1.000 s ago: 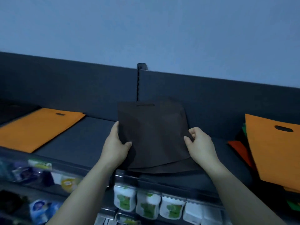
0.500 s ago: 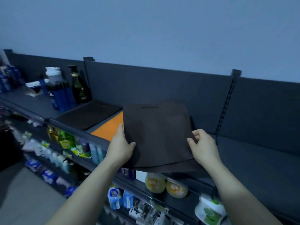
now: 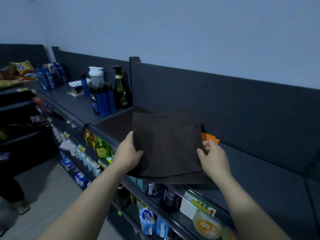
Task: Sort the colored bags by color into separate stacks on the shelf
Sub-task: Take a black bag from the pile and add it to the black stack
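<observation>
I hold the dark brown bag (image 3: 168, 144) by its two sides. My left hand (image 3: 129, 153) grips the left edge with the thumb on top, and my right hand (image 3: 213, 156) pinches the right edge. A second layer shows along the near edge, so I may be carrying two. The bag hangs just above the top shelf (image 3: 259, 170), its near edge overhanging the front rail.

Under it, to the far left, lies what looks like a dark stack (image 3: 112, 125) already flat on the shelf, just right of the bottles (image 3: 121, 90). An orange bag (image 3: 209, 138) peeks out at the right, touching the back panel. So two colours seem to have their places begun, and this brown one is not yet laid down. I cannot see how many unsorted bags remain.
</observation>
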Motion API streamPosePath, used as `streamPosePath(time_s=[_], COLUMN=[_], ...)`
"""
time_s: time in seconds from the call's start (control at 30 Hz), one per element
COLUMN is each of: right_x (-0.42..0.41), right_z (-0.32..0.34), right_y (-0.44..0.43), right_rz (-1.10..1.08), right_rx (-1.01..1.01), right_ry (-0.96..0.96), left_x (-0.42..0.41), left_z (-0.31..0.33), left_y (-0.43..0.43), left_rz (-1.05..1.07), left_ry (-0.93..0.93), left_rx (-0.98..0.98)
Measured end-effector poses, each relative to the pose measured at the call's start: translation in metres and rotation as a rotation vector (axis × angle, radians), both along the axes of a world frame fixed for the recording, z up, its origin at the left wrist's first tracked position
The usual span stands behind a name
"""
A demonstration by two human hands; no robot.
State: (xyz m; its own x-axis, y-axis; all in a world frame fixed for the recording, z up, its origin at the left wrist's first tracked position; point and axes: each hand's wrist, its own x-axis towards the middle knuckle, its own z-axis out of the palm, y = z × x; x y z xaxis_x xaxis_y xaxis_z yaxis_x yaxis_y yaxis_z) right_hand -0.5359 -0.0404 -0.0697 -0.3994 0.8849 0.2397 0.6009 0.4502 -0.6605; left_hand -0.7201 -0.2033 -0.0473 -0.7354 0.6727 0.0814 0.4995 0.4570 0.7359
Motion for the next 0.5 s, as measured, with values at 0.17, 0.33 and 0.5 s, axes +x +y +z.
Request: streamPosePath(time_s=[0.17,0.33,0.5], right_x=[-0.056,-0.104,-0.138], right_z=[-0.007,-0.017,-0.030], right_y=[0.024,0.045,0.051], right_rz=[0.041,0.064,0.078], right_rx=[-0.001,-0.002,0.005], right_ry=[-0.009,-0.029,-0.030], left_x=[-0.060,-0.119,-0.165], left_z=[-0.010,-0.027,-0.040], left_y=[0.023,0.046,0.061], left_rz=[0.023,0.028,0.014], left_ry=[0.036,0.055,0.055], left_rx=[-0.024,-0.059,-0.080])
